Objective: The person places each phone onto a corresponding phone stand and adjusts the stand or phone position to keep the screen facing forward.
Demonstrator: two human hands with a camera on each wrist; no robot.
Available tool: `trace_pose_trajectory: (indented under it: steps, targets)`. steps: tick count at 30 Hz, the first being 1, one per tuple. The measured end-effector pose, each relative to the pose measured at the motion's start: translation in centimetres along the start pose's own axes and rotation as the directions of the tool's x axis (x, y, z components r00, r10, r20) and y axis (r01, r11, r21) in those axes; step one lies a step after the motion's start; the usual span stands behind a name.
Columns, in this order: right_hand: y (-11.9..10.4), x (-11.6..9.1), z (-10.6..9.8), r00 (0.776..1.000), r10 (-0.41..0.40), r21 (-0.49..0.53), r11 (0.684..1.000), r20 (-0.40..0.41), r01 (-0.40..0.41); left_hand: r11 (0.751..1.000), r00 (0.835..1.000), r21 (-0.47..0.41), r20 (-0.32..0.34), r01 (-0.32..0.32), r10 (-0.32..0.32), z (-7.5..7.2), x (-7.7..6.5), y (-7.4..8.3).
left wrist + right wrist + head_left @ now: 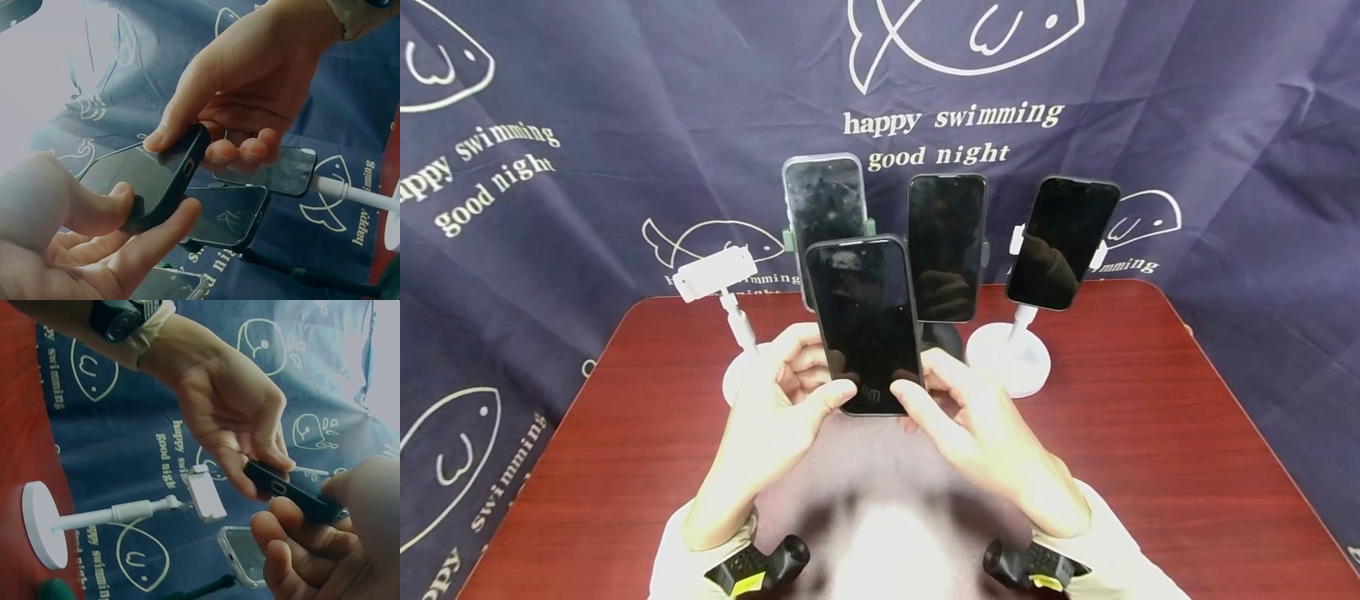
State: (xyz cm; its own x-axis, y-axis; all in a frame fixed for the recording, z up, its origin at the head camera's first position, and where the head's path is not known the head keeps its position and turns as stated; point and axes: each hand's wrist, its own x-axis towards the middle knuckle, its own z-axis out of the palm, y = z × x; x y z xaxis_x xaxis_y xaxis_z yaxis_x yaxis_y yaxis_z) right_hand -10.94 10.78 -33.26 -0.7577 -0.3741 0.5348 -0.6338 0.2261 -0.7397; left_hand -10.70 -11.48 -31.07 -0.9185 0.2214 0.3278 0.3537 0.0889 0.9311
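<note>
A black smartphone (865,317) is held upright between both hands, screen toward the head camera. My left hand (782,417) grips its lower left corner, thumb on the screen and fingers behind. The lower right corner is pinched by my right hand (981,425) in the same way. In the left wrist view the phone (137,175) shows its bottom edge with a charging port; the right wrist view shows that edge of the phone (294,494) too. Just behind it, a clear-cased phone (827,196) sits in a green clamp, partly covered by the held phone.
A white phone stand (715,273) with a bare clamp stands at left. A second black phone (949,250) is mounted at centre, and a third phone (1063,242) leans on a white stand (1030,362) at right. All stand on a red-brown table (1150,433) before a blue printed cloth (700,108).
</note>
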Motion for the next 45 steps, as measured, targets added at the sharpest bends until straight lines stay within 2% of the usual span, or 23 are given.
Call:
trace_pose_trajectory:
  steps: [4,8,12,15,19,23,28,32,35,39,43,45]
  targets:
    - [-0.3,0.1,0.5,0.997,0.073,0.036,0.997,0.015,-0.073,1.000,0.998,0.008,-0.053,-0.015,0.015,0.0,0.0,0.0]
    - [-0.6,0.4,0.9,0.987,0.156,-0.007,0.988,0.032,-0.156,0.999,0.997,0.042,-0.081,-0.002,0.006,0.0,-0.1,-0.2]
    - [-0.8,0.6,1.3,0.963,0.264,-0.056,0.964,0.057,-0.261,0.998,0.996,0.054,-0.087,0.032,-0.027,0.1,-0.1,-0.5]
    - [-1.0,0.8,1.6,0.940,0.329,-0.053,0.944,0.087,-0.325,0.998,0.993,0.061,-0.120,0.027,-0.019,0.1,0.0,-0.6]
    - [-1.0,1.2,2.3,0.935,0.334,0.018,0.941,0.117,-0.339,0.997,0.986,0.079,-0.167,-0.008,0.021,-0.2,-0.1,-0.4]
    - [-0.9,1.5,3.1,0.940,0.325,0.100,0.937,0.101,-0.334,0.996,0.988,0.083,-0.152,-0.022,0.034,-0.8,-0.2,-0.3]
    - [-0.7,1.6,4.4,0.942,0.321,0.204,0.920,0.098,-0.335,0.992,0.989,0.124,-0.144,-0.004,0.022,-1.9,-0.6,-0.1]
    - [-0.6,2.0,5.3,0.942,0.315,0.223,0.916,0.115,-0.333,0.986,0.987,0.165,-0.155,-0.007,0.033,-2.9,-1.1,-0.3]
    - [-0.2,2.3,6.0,0.937,0.323,0.228,0.910,0.132,-0.346,0.969,0.983,0.246,-0.171,-0.025,0.069,-3.7,-1.4,-0.7]
    - [0.3,2.4,7.0,0.927,0.345,0.244,0.895,0.150,-0.373,0.926,0.969,0.373,-0.206,-0.053,0.139,-4.5,-1.6,-1.3]
    - [0.8,2.5,8.0,0.917,0.362,0.262,0.880,0.167,-0.396,0.903,0.949,0.424,-0.248,-0.073,0.193,-5.3,-1.7,-1.4]
    - [1.0,2.6,8.4,0.911,0.368,0.274,0.871,0.183,-0.407,0.890,0.937,0.453,-0.284,-0.057,0.205,-5.7,-1.6,-1.3]
